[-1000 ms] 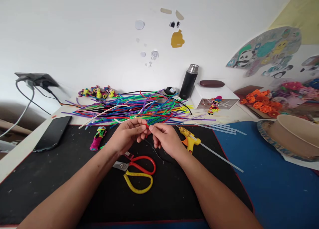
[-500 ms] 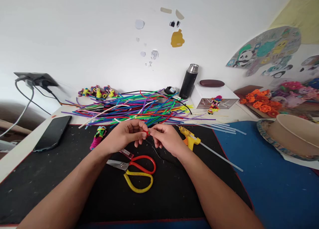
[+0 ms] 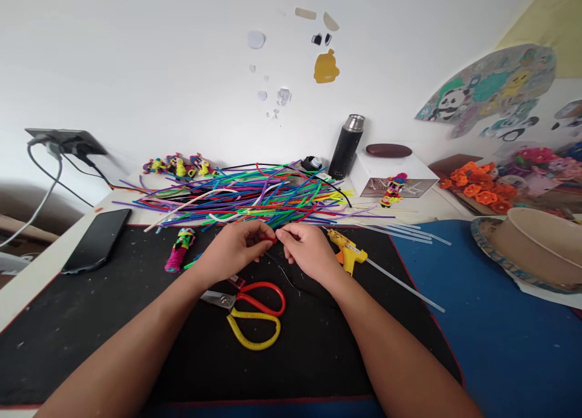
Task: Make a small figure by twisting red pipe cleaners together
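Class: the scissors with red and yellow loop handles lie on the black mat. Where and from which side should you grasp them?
Grip the red-and-yellow-handled scissors by their loops, from above on the right. They lie flat on the black mat, loops rightward with bare mat around; the metal blades point left, close to the left hand.

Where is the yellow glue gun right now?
In the head view, the yellow glue gun lies on the black mat, just right of the right hand, with the pile of coloured sticks beyond it.
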{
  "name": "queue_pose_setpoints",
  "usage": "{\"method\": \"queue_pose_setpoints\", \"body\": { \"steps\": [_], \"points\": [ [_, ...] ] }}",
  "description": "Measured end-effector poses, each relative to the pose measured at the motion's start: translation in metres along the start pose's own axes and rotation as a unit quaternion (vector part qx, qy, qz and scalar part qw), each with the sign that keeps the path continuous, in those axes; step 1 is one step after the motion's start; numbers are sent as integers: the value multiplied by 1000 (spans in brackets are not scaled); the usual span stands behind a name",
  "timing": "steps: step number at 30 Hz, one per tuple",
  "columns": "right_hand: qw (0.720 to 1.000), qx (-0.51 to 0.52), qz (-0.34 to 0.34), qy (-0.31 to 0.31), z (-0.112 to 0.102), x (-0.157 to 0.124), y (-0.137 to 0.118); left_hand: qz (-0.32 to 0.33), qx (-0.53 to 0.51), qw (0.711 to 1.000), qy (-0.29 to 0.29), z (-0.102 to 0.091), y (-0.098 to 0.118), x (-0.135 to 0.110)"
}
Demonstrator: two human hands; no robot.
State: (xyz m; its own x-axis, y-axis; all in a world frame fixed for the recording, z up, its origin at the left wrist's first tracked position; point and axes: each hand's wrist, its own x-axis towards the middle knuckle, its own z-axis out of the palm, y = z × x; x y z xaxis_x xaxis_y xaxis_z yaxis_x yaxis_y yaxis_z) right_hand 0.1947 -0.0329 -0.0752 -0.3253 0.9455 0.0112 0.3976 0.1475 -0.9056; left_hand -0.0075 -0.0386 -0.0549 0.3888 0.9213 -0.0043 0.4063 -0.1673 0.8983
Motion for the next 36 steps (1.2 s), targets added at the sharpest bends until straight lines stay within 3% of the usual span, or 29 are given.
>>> {"method": "queue_pose_setpoints", "body": {
  "steps": [7,12,19,28,36],
  "points": [
    [1000,22,7,4,1,1,-1,-21,-93,995,-20,4,-2,1],
    [1000,11,11,10,-1,2,0,-11,-68,998,-13,3,-4,1],
    [994,-82,-2,74,-4,4,5,-2,-37,999,12,3,-6,3],
    [997,-43,23,53,-3,1,-4,6,-16,1000,-5,5,-7,1],
    [999,-16,22,35,-3,-1,-9,5,3,1000,24,6,-7,3]
  ]
}}
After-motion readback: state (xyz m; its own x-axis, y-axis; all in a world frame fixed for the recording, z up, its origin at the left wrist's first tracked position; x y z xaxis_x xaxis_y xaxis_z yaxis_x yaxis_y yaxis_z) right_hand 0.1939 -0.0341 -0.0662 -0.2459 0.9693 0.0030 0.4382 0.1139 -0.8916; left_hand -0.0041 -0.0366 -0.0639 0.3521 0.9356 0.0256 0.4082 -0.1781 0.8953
